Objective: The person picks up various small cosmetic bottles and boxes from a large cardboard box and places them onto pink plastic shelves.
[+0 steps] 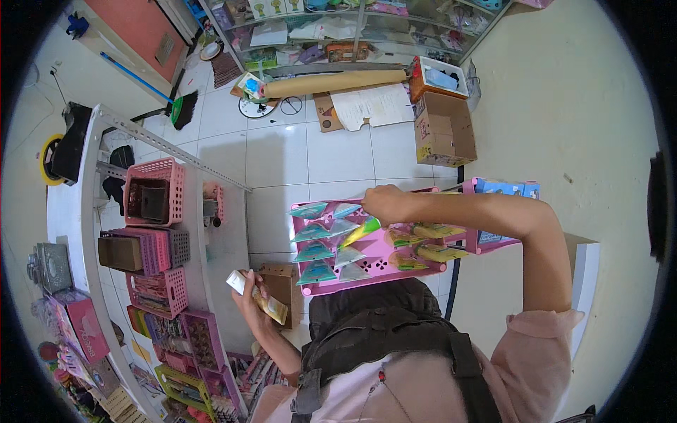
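My left hand [251, 296], low at the left of centre, is closed around a yellow tube [272, 309] with a white cap. My right hand [386, 204] reaches over the far edge of a pink plastic shelf rack [378, 257], its fingers curled and partly hidden. A yellow-green tube [360, 232] lies slanted just below that hand; whether the fingers touch it cannot be seen. Teal-and-white tubes [317, 269] stand in rows on the rack's left part. Yellow packs [436, 252] stand on its right part, partly under my right forearm.
A pink tier with blue boxes [502, 187] adjoins at the right. A small cardboard box [280, 291] is behind my left hand. At the left, a white metal shelf [211, 254] holds plastic baskets. Beyond are an open carton [444, 132], a broom [184, 109] and a glass cabinet [349, 31].
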{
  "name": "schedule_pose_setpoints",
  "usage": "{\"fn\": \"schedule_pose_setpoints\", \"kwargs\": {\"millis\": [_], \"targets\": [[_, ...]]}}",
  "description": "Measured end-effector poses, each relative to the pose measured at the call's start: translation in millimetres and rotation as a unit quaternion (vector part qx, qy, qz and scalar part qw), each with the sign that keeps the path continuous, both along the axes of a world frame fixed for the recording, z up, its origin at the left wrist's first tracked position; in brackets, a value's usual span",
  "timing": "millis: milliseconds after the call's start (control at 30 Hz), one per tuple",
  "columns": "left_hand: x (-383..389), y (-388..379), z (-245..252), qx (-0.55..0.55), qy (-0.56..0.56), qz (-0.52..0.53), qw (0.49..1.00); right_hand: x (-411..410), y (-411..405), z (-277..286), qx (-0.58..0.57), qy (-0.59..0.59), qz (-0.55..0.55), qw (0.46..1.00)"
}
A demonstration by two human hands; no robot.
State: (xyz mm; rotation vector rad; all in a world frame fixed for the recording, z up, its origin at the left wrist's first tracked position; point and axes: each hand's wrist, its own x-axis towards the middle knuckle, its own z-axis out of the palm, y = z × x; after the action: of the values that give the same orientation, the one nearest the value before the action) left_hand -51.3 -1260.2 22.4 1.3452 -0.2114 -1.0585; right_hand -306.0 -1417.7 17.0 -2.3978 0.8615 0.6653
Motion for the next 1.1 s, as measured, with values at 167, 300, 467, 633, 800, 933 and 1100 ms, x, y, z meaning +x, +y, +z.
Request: {"fn": "schedule_pose_setpoints", "kwargs": {"millis": [167, 300, 467, 633, 800, 933, 1100], "targets": [[2.4, 1.1, 3.0, -0.04, -0.048, 0.0, 0.998, 4.5, -4.1, 33.5, -0.024, 0.06, -0.008, 0.998], [4.3, 6.3, 34.5, -0.166, -0.094, -0.001, 0.982, 9.2, -12.1, 79.4, -0.066, 0.101, 0.017, 0.993], [-11.5, -7.1, 76.3, -0.246, -0.168, -0.063, 0.952, 2.9, -31.0, 123.8, -0.035, 0.17, 0.008, 0.985], [-51.9, -38.7, 114.0, -0.227, -0.367, -0.192, 0.881, -40.7, -37.8, 166.5, -0.029, 0.032, 0.01, 0.999], [-99.4, -81.6, 131.7, -0.335, -0.314, -0.293, 0.839, -68.8, -15.4, 150.1, 0.228, -0.319, -0.117, 0.912], [-109.6, -80.0, 134.6, -0.311, -0.212, -0.343, 0.861, -68.3, 12.4, 130.9, 0.273, -0.39, -0.161, 0.864], [-127.3, -90.4, 133.4, -0.306, -0.39, -0.314, 0.81, -70.2, 30.9, 154.7, 0.054, -0.452, -0.177, 0.873]]}}
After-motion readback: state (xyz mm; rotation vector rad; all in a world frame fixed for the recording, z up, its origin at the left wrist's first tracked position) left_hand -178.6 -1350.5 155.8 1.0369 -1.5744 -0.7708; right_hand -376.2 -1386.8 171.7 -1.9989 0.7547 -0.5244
